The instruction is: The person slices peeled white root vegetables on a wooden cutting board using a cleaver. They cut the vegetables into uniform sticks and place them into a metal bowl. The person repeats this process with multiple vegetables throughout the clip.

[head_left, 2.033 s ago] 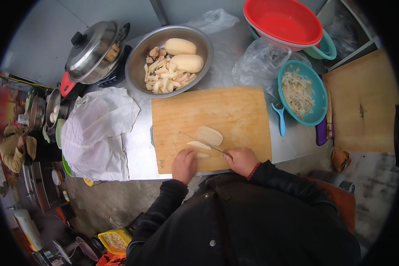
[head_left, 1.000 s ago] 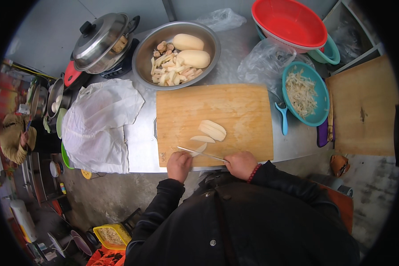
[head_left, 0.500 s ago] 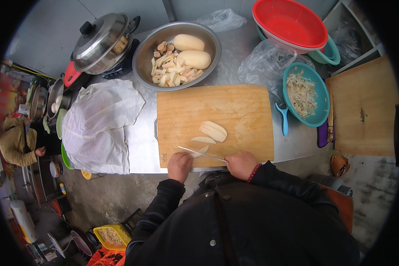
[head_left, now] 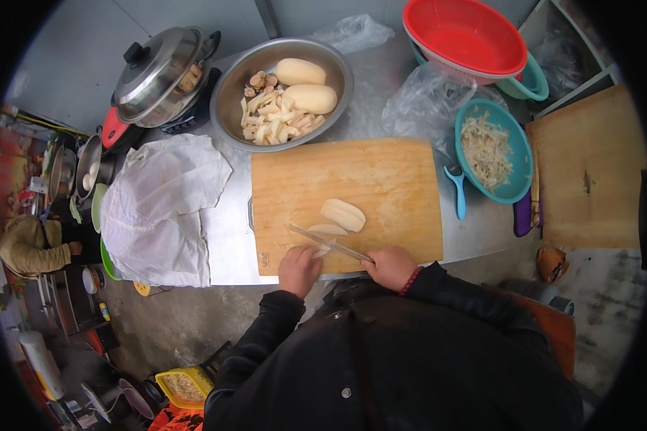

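Note:
My right hand [head_left: 390, 269], at the near edge of the wooden cutting board [head_left: 381, 161], is wrapped round the handle of a knife [head_left: 331, 243]. Its thin blade points left and slightly away from me. With curled fingers, my left hand [head_left: 300, 271] holds a pale slice [head_left: 320, 253] against the board beside the blade. Beyond the knife lie a loose slice [head_left: 327, 230] and a cut chunk of peeled root [head_left: 343, 215], its slices still together. It looks like lotus root. The blade covers part of the slices.
Behind the board, a steel basin [head_left: 346, 93] holds whole peeled roots and cut pieces. At right are a teal bowl [head_left: 522, 154] of pale shreds, a blue peeler [head_left: 459, 194] and red basin [head_left: 467, 36]. White cloth [head_left: 162, 208] and a lidded pot [head_left: 154, 75] stand left. Another person [head_left: 32, 244] is far left.
My left hand has shifted slightly right, closer to the knife. The blade has turned and now slants more across the slice. The whole view has tilted a little.

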{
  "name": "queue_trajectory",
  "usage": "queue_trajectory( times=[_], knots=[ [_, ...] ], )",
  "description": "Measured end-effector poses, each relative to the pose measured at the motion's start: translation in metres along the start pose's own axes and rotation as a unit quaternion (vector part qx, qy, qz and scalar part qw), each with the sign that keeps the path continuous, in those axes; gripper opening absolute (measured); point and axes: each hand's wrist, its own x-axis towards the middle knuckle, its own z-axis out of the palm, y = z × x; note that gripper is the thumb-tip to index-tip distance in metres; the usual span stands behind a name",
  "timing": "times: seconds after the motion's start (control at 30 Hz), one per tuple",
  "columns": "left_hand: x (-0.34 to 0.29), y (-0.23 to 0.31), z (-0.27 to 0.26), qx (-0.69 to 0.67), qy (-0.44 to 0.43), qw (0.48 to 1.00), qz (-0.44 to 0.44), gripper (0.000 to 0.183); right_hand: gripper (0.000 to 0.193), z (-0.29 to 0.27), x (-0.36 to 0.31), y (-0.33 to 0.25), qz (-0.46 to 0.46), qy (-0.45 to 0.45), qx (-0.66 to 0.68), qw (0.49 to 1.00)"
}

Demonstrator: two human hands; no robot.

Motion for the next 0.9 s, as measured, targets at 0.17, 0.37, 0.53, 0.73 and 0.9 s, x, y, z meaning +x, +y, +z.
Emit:
queue_trajectory(
  times=[0.17,0.37,0.53,0.73,0.9],
  knots=[
    [0.007,0.003,0.002,0.009,-0.027,0.999,-0.017,0.029,0.027,-0.004,-0.003,0.008,0.058,0.075,0.051,0.994],
    [0.02,0.01,0.02,0.051,-0.038,0.998,0.023,0.032,0.026,-0.007,-0.006,0.013,0.059,0.091,0.036,0.993],
    [0.017,-0.013,0.017,0.04,-0.067,0.996,0.046,0.028,0.026,-0.009,-0.008,0.014,0.069,0.081,0.029,0.994],
    [0.027,-0.051,-0.016,0.096,-0.037,0.994,0.024,0.03,0.026,-0.01,-0.011,0.016,0.076,0.066,0.027,0.995],
    [0.045,-0.046,-0.024,0.105,-0.018,0.993,0.053,0.034,0.027,-0.01,-0.011,0.015,0.072,0.057,0.01,0.996]
  ],
)
